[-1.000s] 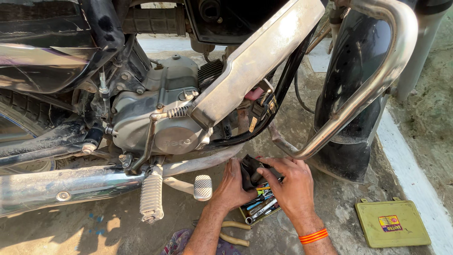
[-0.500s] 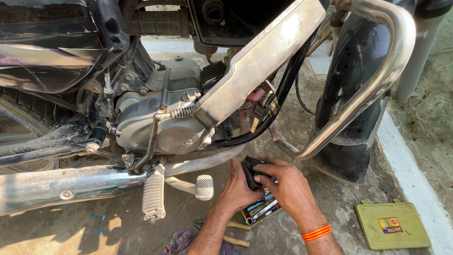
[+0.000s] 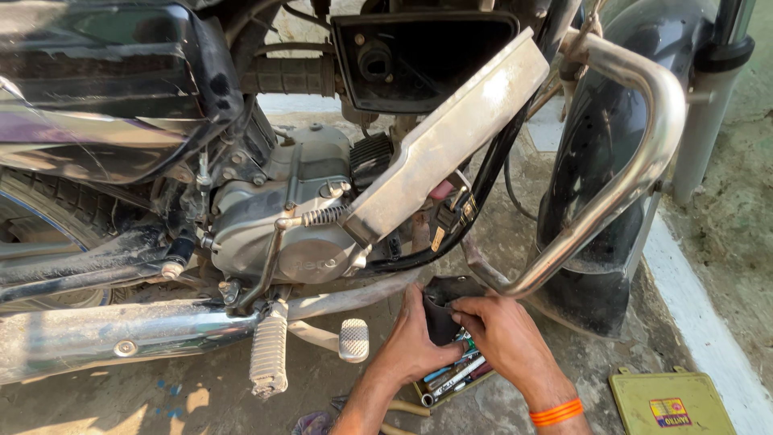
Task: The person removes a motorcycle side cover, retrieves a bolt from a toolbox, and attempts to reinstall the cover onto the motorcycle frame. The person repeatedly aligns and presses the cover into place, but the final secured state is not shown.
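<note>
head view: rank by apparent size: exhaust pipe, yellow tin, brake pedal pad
1. exhaust pipe
2. yellow tin, partly cut off by the frame edge
3. brake pedal pad
Apparent size only; the tin lies nearer the camera.

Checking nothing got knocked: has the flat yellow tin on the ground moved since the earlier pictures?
No. The yellow tin lies in the same spot beside the white kerb, right of the front wheel.
</note>
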